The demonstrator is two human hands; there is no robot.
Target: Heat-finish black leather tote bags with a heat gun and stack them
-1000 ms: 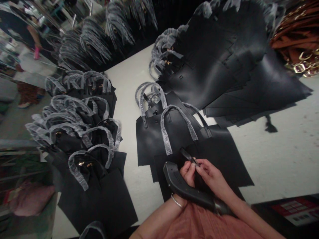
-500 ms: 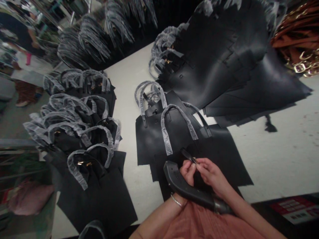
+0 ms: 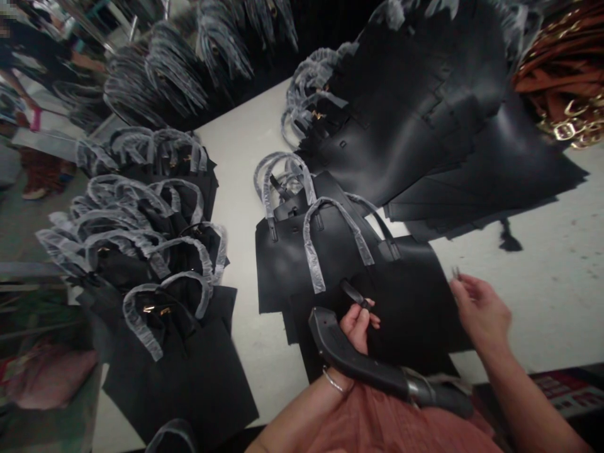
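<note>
**Black bags on a white table: right hand off the strap**

At the near edge of the white table (image 3: pixel 519 302), a flat black bag (image 3: pixel 415 296) lies under both hands.

- Left hand (image 3: pixel 357 326): pinches the end of a thin black strap (image 3: pixel 353 293) between thumb and fingertips, closed on it, just above the bag's face.
- Right hand (image 3: pixel 479 308): a second ago it met the left at the strap; now it is drawn off to the right, clear of the strap, over the bag's right edge. Its fingers are narrowly curled, and something small and thin seems to show at the fingertips; what it is cannot be told.
- Dark grey tool (image 3: pixel 358 358): long, curved, lying across the lap against the left wrist, unmoved.
- Reading: the two-handed work at the strap end looks paused or finished, with the strap left to one hand.
- Surroundings: more black bags with wrapped handles (image 3: pixel 160 251) stacked to the left, black panels (image 3: pixel 425 126) behind, brown straps (image 3: pixel 561 69) far right.
</note>
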